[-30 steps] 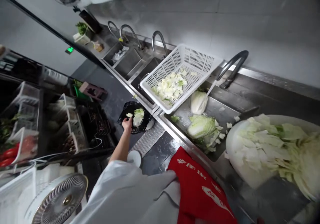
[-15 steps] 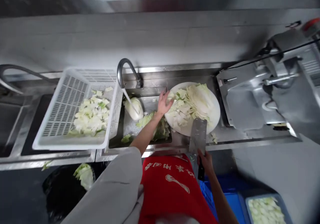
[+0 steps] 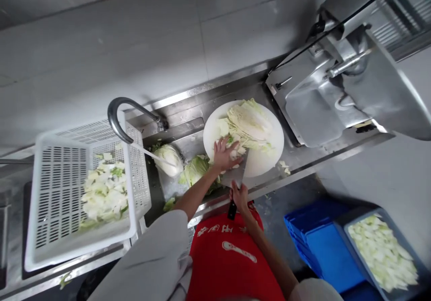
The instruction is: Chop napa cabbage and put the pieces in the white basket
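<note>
My right hand (image 3: 239, 196) is closed round the black handle of a cleaver (image 3: 236, 174), whose broad blade lies over the front left edge of a round white chopping board (image 3: 258, 168). Fingers spread, my left hand (image 3: 224, 155) rests against cut cabbage pieces (image 3: 239, 149) beside the blade. Some of those pieces are hidden under the palm. On the board behind them lies a large cut portion of napa cabbage (image 3: 251, 122). A whole napa cabbage (image 3: 169, 161) sits in the sink, with loose leaves (image 3: 195, 170) close by.
Water runs from a curved faucet (image 3: 116, 117) onto the whole cabbage. To the left stands a white plastic basket (image 3: 50, 247) of cut cabbage. A metal slicing machine (image 3: 316, 117) occupies the right. Blue crates (image 3: 332, 251) and a grey tub (image 3: 367, 265) of cabbage are below.
The cleaver has swung from the board's front to its left edge, beside my left hand. My left hand has moved from the far left rim onto the cut pieces. The view has turned.
</note>
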`<action>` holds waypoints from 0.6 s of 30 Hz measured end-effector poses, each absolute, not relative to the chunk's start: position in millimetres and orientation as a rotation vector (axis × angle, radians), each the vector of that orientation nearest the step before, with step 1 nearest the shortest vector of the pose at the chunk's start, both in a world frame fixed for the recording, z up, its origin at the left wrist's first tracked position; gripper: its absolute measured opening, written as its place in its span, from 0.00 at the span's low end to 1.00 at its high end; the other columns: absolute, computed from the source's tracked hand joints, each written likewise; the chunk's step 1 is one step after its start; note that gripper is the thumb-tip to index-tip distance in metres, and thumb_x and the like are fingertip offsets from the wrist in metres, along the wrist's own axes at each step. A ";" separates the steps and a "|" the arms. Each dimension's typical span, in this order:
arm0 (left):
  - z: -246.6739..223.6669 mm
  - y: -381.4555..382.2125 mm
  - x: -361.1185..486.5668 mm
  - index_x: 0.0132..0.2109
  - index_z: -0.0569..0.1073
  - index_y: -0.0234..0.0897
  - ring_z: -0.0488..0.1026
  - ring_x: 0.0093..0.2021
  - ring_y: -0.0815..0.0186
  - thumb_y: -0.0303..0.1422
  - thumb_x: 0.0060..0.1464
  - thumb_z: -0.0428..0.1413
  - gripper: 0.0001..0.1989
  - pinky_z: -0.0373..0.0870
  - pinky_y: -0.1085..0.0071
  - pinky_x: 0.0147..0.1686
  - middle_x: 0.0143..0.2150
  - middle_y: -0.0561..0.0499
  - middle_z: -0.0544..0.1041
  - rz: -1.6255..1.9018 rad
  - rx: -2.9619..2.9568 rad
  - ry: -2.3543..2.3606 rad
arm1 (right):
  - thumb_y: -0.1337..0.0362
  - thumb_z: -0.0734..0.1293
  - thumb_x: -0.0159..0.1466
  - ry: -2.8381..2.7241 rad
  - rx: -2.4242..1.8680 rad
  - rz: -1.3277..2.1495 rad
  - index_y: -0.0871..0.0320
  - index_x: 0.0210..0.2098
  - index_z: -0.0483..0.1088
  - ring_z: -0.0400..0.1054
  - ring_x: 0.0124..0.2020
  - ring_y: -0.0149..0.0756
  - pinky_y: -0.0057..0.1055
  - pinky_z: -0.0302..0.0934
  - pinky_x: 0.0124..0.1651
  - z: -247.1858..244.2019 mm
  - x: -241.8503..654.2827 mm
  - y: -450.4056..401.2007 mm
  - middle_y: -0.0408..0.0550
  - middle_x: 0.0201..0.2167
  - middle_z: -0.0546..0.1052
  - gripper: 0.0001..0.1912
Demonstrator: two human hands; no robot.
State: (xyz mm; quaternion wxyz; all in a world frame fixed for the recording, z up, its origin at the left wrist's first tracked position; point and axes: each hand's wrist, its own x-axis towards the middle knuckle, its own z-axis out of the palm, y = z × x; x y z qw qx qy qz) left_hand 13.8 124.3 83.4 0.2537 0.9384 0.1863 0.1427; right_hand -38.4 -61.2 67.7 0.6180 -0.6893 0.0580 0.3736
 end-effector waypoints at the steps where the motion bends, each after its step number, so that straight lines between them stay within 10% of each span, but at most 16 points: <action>1: 83.0 115.9 15.1 0.69 0.74 0.53 0.50 0.78 0.37 0.55 0.54 0.68 0.38 0.41 0.37 0.76 0.79 0.45 0.57 0.408 2.556 0.520 | 0.31 0.69 0.59 0.142 -1.581 0.849 0.50 0.28 0.56 0.56 0.14 0.29 0.28 0.53 0.17 69.4 -40.0 -52.0 0.36 0.14 0.62 0.31; 18: 144.4 109.3 -26.1 0.57 0.82 0.45 0.60 0.73 0.44 0.40 0.62 0.62 0.18 0.55 0.42 0.73 0.71 0.40 0.64 1.188 2.420 0.492 | 0.33 0.66 0.64 -0.257 -1.617 0.727 0.54 0.27 0.65 0.58 0.14 0.30 0.27 0.55 0.18 101.0 -46.2 -49.4 0.39 0.13 0.65 0.30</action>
